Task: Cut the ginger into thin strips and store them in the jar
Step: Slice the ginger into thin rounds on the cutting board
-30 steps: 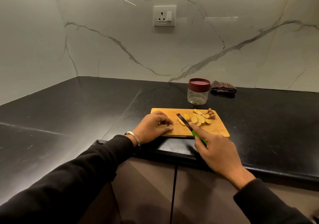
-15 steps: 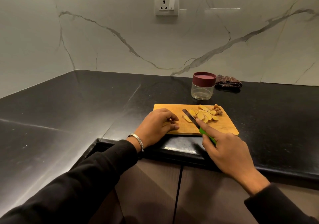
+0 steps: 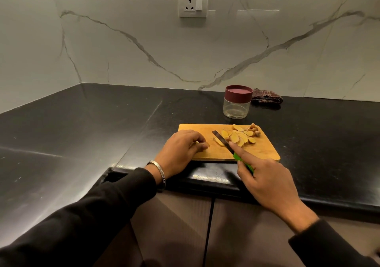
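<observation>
counter (image 3: 82, 123): glossy black stone
wall (image 3: 123, 61): smooth veined marble
board (image 3: 201, 131): matt wood
blade (image 3: 221, 140): shiny metal
jar (image 3: 236, 109): clear plastic or glass
cloth (image 3: 266, 98): checked fabric

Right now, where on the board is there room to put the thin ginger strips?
The cutting board is bare along its near right edge, right of the knife, and at its far left corner above the left hand. It is crowded at the far right, where the ginger slices lie.
</observation>
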Demonstrator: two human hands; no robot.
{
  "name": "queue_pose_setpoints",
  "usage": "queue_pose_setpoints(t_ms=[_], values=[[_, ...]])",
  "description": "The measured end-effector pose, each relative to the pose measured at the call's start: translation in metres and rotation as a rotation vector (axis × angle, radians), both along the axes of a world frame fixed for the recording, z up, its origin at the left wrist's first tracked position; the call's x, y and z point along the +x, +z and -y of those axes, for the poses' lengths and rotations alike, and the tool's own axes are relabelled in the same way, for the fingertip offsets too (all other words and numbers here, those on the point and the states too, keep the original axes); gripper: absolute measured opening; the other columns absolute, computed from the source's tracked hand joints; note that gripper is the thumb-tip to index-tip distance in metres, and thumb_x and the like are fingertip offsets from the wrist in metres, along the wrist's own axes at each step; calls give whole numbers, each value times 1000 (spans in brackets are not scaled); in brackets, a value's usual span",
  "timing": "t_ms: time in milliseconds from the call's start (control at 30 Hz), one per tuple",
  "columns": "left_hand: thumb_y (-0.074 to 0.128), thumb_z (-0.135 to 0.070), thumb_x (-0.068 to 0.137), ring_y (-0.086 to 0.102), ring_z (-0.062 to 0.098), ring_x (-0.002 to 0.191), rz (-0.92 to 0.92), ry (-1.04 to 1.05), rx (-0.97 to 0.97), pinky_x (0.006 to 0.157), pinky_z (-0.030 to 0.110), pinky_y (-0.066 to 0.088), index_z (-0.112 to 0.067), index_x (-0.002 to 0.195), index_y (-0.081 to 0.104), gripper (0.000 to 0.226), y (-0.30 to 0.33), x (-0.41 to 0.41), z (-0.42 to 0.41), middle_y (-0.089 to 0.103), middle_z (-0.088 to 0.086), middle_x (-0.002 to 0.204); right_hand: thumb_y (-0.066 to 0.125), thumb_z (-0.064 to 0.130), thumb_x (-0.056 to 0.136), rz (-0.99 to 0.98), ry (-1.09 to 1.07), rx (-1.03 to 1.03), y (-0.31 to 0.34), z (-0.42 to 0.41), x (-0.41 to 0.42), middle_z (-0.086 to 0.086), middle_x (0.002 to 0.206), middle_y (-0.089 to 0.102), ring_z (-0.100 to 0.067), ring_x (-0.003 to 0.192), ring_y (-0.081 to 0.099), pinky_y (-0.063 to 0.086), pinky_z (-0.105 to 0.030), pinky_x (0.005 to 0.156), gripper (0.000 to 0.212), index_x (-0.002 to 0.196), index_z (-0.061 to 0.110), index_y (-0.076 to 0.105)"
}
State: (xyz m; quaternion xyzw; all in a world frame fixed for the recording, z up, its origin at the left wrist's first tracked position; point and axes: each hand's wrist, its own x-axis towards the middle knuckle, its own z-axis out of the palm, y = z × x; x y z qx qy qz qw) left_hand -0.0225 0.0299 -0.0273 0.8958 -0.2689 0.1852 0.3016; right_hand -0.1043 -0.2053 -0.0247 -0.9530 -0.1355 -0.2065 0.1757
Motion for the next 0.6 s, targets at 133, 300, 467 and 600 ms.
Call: queue_pose_setpoints(t_ms=[133,300,467,600], values=[[63,-23,97,63,4,84,15,26,-92,76,21,52,-18,100,71,11,2,-1,0,71,-9,92,45,42,100,7,0,0,-2,0,1,10,46,47,-7,41,47,29,-16,38,50,145,55,29],[66,-13,94,61,-2,90,11,8,-94,82,8,47,-20,112,69,19,1,0,-1,69,-11,102,45,42,100,5,2,3,-1,0,0,10,46,47,-7,41,46,32,-17,39,50,145,55,30],[70,-15,92,60,-1,86,2,9,-59,76,6,43,-25,101,74,14,1,0,-3,70,-12,99,45,42,100,-12,7,5,-1,0,0,11,47,47,-7,42,46,32,-17,40,50,145,55,30],[70,-13,91,60,0,89,-7,-3,-102,78,11,47,-23,99,76,14,3,0,-5,69,-12,98,42,43,101,-80,8,6,2,-1,4,10,55,53,-8,50,50,39,-21,45,48,145,58,30]])
